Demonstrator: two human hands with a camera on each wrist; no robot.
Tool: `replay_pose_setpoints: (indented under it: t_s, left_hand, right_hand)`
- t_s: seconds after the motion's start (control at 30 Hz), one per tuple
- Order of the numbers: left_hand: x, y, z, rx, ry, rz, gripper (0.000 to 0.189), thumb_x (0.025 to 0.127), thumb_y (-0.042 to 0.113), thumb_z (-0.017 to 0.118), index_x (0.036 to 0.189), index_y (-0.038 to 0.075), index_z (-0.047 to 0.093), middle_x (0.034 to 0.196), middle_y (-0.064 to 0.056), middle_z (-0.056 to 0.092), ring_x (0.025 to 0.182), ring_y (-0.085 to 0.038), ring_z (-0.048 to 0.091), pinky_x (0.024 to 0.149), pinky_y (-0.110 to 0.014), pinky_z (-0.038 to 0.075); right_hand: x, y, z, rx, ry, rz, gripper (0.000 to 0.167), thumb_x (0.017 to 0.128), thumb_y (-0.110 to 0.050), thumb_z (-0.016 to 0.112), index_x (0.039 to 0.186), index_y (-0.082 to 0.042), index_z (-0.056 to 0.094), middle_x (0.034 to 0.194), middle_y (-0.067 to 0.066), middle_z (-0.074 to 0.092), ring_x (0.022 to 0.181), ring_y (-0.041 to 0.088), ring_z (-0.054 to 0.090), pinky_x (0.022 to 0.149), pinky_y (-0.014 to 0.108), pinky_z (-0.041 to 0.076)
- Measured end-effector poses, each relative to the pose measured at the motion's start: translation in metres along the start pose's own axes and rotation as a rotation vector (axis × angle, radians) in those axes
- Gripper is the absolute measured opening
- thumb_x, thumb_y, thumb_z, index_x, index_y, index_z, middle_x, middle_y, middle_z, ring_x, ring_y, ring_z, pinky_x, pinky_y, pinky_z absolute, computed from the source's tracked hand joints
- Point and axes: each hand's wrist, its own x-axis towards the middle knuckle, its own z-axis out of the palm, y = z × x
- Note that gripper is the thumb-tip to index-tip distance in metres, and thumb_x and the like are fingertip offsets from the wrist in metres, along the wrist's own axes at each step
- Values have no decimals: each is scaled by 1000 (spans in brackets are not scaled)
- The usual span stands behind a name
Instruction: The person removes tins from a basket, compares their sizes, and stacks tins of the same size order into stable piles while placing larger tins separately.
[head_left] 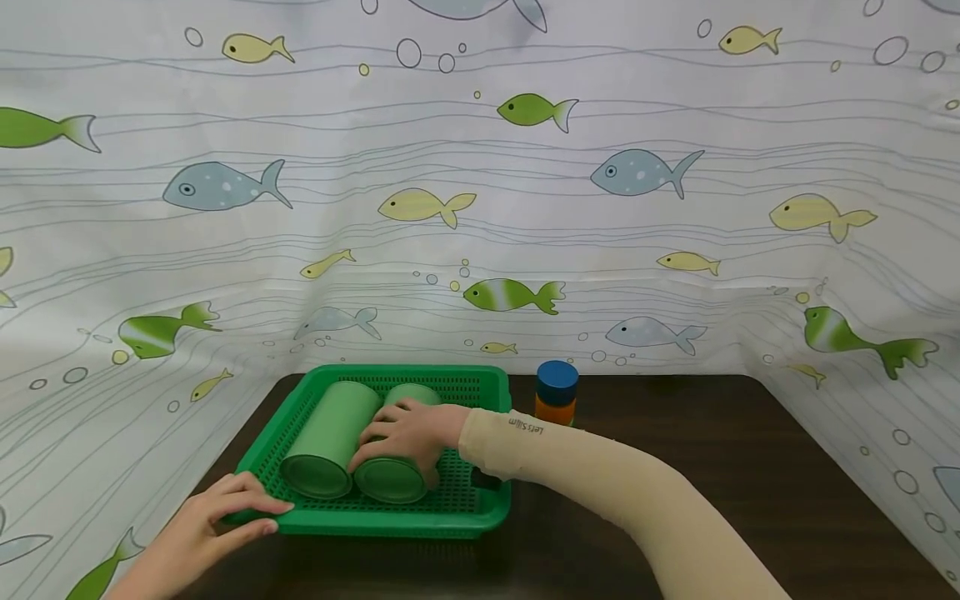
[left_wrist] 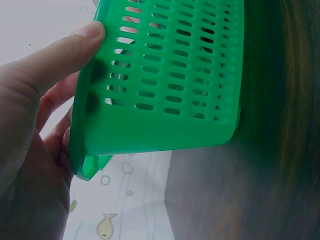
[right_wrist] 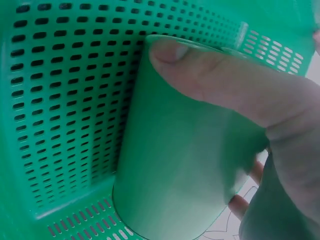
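A green plastic basket [head_left: 390,523] with slotted walls rests on the dark table, and two pale green cylindrical cans lie on their sides in it. My left hand [head_left: 206,515] grips the basket's rim at the near left corner; in the left wrist view its thumb presses the outer side. Reaching in from the right, my right hand [head_left: 405,435] holds the right can [head_left: 392,482], partly covering it. The right wrist view shows the thumb along that can's [right_wrist: 170,155] end and fingertips round its far side. Beside it, nearer the basket's left wall, lies the left can [head_left: 337,425].
Behind my right forearm stands a jar [head_left: 557,383] with a blue lid and an orange body, just right of the basket. A white sheet [head_left: 480,242] printed with fish hangs behind and along both sides of the dark table [head_left: 675,467].
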Motion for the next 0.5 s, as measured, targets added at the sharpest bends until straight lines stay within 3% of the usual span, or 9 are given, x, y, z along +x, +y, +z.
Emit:
replay_pose_setpoints:
  t_s: [0.3, 0.5]
  left_hand:
    - [0, -2, 0, 13, 9, 28, 49, 66, -8, 82, 105, 20, 75, 97, 25, 55, 82, 8, 49, 67, -8, 39]
    - [-2, -6, 1, -8, 24, 49, 51, 66, -8, 82, 106, 22, 75, 95, 21, 56, 82, 8, 49, 65, -9, 38]
  right_hand:
    - [5, -6, -1, -88, 12, 8, 118, 61, -61, 87, 153, -47, 15, 161, -11, 23, 154, 15, 18, 123, 41, 24]
    - [7, -7, 3, -159, 62, -13, 117, 60, -59, 88, 153, -44, 19, 158, -11, 31, 150, 12, 26, 119, 40, 31]
